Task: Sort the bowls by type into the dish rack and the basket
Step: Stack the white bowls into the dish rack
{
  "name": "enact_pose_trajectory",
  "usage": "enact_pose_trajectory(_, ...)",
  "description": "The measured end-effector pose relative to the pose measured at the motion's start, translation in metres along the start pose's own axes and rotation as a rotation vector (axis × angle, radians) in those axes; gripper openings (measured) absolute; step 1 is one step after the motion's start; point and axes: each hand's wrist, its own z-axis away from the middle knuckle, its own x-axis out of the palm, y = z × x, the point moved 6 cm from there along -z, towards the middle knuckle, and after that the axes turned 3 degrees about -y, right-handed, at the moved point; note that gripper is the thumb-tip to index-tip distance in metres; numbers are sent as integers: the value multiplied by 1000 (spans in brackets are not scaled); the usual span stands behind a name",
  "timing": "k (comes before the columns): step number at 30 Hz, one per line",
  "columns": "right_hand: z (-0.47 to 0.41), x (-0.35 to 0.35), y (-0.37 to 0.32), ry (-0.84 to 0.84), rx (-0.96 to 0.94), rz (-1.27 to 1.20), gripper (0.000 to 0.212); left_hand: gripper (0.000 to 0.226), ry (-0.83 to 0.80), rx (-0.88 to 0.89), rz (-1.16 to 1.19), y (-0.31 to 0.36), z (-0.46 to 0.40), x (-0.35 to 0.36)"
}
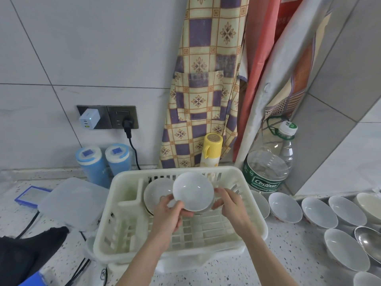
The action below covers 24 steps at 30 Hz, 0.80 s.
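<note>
White plastic makes up the dish rack [123, 203], which sits on the speckled table [288, 254] with a translucent lidded container [72, 201] just to its left. Inside the rack, toward its back, one white bowl [156, 193] already stands on edge. Just right of it, tilted and held over the rack, is a second white bowl [192, 190], its hollow facing the camera.

The left hand [171, 213] grips this held bowl at its lower left rim, thumb curled over the front edge and the other fingers tucked behind. The right hand [228, 203] holds the lower right side, its fingers [219, 191] curled round the rim from behind. So the bowl sits between the two hands, clamped at opposite edges, above the rack's slotted floor.

To seat it well, I would lower it on edge just in front of the standing bowl, facing the same way, so the foot catches a slot before either hand lets go; letting go too soon could let it tip flat or knock its neighbour.

Further right, beside the rack, a row of white bowls [285, 207] waits on the table, with a steel bowl [369, 241] among them. No basket is in view.
</note>
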Motion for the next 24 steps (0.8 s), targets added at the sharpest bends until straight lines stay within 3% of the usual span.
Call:
enact_pose_trajectory(11, -9, -21, 12, 159, 26, 237, 23, 31, -182, -145, -49, -20, -10, 37)
enact_pose_trajectory(16, -23, -13, 15, 160, 47, 273, 24, 36, -105, -305, -158, -43, -12, 23)
enact_pose_trajectory(24, -34, 4, 21, 76, 99, 341, 26, 24, -22, -356, 56, -54, -22, 26)
